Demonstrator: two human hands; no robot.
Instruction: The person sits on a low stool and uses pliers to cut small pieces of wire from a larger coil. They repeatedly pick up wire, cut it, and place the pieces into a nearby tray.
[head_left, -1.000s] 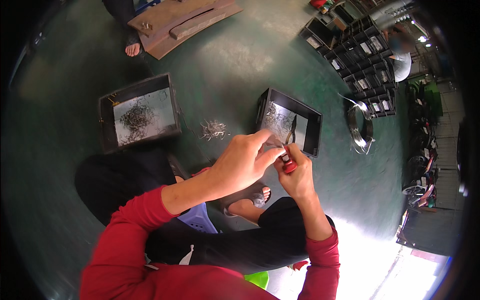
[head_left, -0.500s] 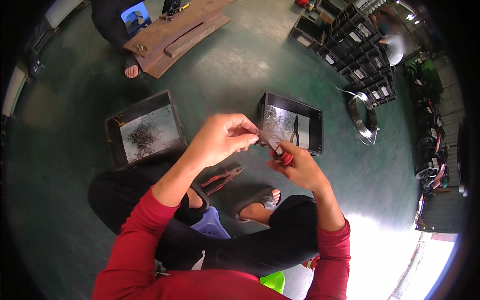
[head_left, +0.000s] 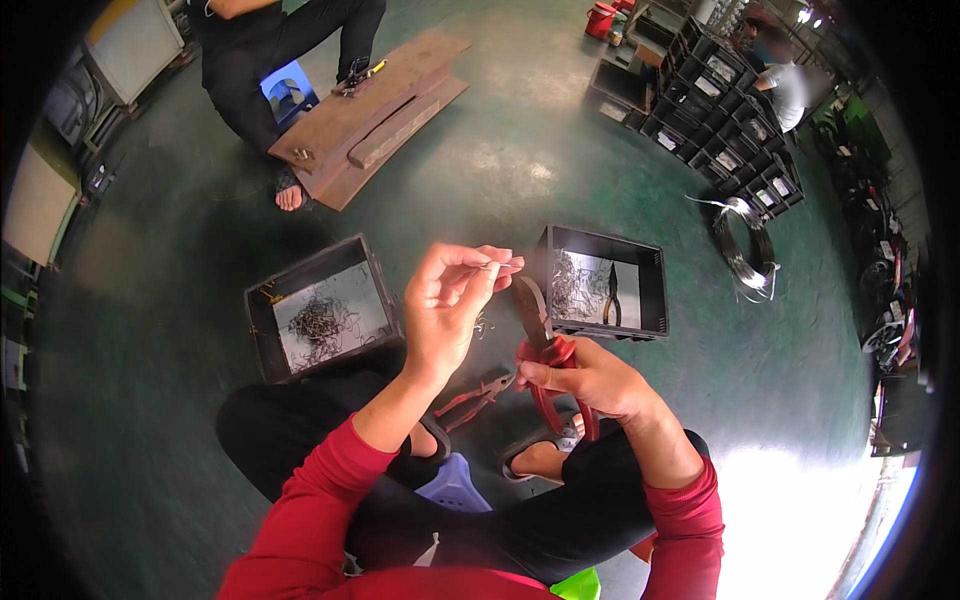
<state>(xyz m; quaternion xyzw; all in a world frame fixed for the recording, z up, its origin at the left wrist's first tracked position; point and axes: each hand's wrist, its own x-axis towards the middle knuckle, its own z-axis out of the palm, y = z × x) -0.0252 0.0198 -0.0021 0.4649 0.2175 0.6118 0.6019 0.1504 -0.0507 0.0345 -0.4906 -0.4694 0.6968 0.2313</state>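
**Wire piece held up to the pliers**

The left hand (head_left: pixel 450 305) is pinching a thin wire piece (head_left: pixel 497 266) between fingertips, raised so the pliers (head_left: pixel 540 345) can reach it. The right hand (head_left: pixel 590 380) is gripping their red handles, just below the wire. Beyond the hands, two dark trays (head_left: pixel 318 318) (head_left: pixel 605 285) of wire bits are standing on a green floor (head_left: pixel 500 170); spare pliers (head_left: pixel 478 395) are lying beneath.

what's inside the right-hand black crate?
The right black crate holds a loose heap of thin bent wire pieces on its left side and dark pliers lying toward the right. Its near wall hides the front strip of the floor, so anything there can't be seen.
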